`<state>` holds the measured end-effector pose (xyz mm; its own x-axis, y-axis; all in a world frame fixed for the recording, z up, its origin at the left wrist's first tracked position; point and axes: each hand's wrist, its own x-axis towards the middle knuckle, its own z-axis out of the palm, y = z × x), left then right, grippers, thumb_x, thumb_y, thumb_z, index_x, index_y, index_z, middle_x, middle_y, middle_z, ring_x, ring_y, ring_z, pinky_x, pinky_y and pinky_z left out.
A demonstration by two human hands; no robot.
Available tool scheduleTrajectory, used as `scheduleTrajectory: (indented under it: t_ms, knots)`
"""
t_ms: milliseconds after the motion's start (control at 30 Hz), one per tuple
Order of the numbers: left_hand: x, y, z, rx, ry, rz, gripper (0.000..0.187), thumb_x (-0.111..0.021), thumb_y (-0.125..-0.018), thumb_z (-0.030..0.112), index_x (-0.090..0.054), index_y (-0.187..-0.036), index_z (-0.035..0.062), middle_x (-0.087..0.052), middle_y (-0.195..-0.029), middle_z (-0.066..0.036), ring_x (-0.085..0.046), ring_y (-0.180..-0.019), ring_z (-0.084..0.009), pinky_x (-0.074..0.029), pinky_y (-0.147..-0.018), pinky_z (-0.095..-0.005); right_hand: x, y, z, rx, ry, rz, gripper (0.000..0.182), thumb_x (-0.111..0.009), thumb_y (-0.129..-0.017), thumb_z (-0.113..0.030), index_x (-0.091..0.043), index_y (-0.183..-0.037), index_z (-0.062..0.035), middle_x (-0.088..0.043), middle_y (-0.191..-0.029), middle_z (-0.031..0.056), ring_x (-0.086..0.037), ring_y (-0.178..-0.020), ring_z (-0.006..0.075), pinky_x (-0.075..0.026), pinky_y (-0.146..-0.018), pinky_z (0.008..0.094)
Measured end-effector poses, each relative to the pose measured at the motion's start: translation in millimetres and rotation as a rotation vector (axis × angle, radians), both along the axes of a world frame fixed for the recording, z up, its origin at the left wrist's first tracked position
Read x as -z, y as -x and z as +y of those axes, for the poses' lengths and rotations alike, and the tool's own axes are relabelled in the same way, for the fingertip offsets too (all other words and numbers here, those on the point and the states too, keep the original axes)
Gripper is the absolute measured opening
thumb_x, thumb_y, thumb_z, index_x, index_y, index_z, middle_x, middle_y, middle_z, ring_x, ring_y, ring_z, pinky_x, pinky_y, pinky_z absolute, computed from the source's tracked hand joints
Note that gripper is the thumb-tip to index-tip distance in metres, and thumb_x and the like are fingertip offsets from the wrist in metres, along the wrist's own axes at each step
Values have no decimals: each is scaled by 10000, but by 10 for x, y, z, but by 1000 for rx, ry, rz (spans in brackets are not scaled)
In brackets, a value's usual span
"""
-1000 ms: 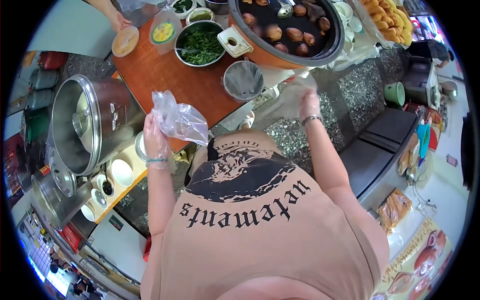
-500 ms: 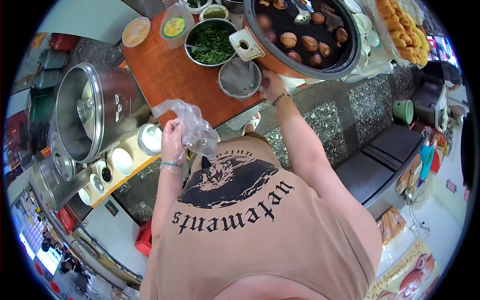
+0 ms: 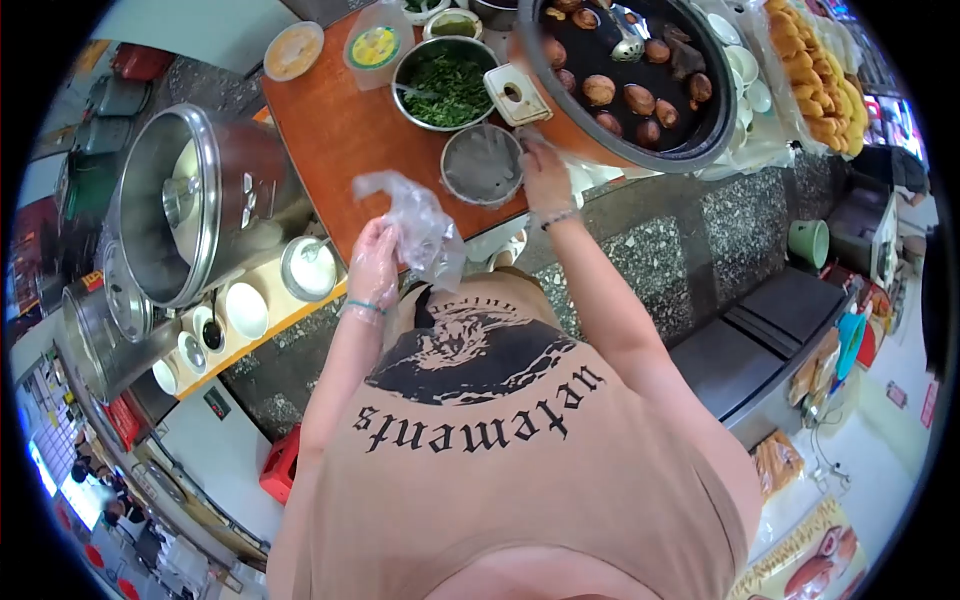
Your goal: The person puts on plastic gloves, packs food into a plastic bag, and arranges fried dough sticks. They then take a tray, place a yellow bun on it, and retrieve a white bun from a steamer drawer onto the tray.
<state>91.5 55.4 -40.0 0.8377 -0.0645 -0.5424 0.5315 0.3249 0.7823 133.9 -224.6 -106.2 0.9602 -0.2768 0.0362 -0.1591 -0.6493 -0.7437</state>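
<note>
My left hand (image 3: 375,260), in a clear plastic glove, is closed on a crumpled clear plastic bag (image 3: 425,232) that hangs over the table's front edge. My right hand (image 3: 546,180), also gloved, reaches forward with its fingers stretched out, just right of a round metal bowl (image 3: 482,165) with clear plastic in it. Its fingertips are close below the pale handle (image 3: 515,95) of the big brown pot (image 3: 575,125); whether they touch anything I cannot make out. Dark liquid, several brown eggs (image 3: 599,90) and a slotted ladle (image 3: 627,46) are in the pot.
On the orange-brown table (image 3: 335,175) stand a bowl of chopped greens (image 3: 445,85) and lidded tubs (image 3: 294,51). A large steel pot (image 3: 205,205) and white bowls (image 3: 246,310) are at the left. Golden fried food (image 3: 810,75) lies at the back right.
My left hand has moved forward with the plastic bag, further over the table. My right hand has shifted slightly, and more of its fingers show beside the metal bowl.
</note>
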Motion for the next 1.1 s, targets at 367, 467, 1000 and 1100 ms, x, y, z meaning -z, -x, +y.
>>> scheduleTrajectory:
  t_ms: [367, 467, 1000, 1100]
  knots:
    - [-427, -256, -270, 188, 67, -117, 120, -554, -938, 159, -566, -950, 40, -594, -881, -23, -548, -773, -116, -450, -691, -267, -1022, 370, 747, -232, -915, 259, 203, -597, -873, -161, -606, -999, -3, -612, -854, 18, -566, -774, 128, -469, -728, 268]
    - [-494, -220, -348, 149, 181, -140, 126, -564, -932, 152, -505, -843, 83, -572, -829, -6, -537, -757, -115, -438, -692, -258, -970, 379, 542, -272, -575, 234, 160, -527, -903, -120, -632, -924, -1, -597, -786, -14, -543, -732, 88, -455, -684, 242]
    - [-722, -315, -375, -59, -95, -193, 307, -603, -894, 152, -461, -1147, 51, -561, -999, -78, -585, -923, -148, -495, -813, -269, -1063, 305, 30, 462, -1503, 267, 247, -493, -956, -254, -580, -1023, -33, -635, -900, 81, -626, -800, 192, -531, -746, 339]
    - [-641, -223, -642, 358, -189, -312, 739, -693, -839, 280, -258, -1375, 13, -408, -1329, -199, -475, -1185, -285, -438, -958, -360, -1205, 308, 151, 171, -1778, 256, 288, -540, -936, -248, -572, -1104, -15, -642, -982, 99, -637, -850, 201, -535, -781, 335]
